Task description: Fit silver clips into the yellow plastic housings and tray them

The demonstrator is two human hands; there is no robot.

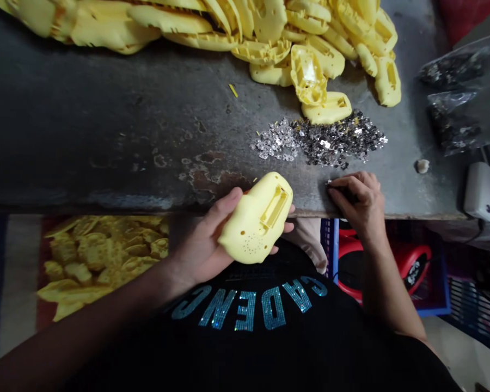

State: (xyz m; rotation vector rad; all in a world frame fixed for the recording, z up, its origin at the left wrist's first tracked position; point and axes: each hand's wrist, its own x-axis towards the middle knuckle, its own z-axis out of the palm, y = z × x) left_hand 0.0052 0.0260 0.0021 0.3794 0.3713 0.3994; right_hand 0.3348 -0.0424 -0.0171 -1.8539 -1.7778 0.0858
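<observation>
My left hand (212, 234) is closed around a yellow plastic toy shell (245, 228), held just off the table's front edge. Its outer side faces up and shows a rectangular battery slot, small screw holes and a ring of speaker holes. Over the table near the front edge, my right hand (361, 201) pinches a small metal piece (329, 183) between thumb and fingertips. Beyond that hand lies a pile of small shiny metal contact plates (330, 142), silvery at its left and darker at its right. One yellow shell (327, 109) rests against the pile's far side.
Many yellow shells (269, 22) are heaped along the back of the dark table (106, 120). Plastic bags of metal pieces (453, 117) and a white box (481, 190) sit at the right. Below are more yellow parts (106, 256) and a blue crate (436, 305) with red items.
</observation>
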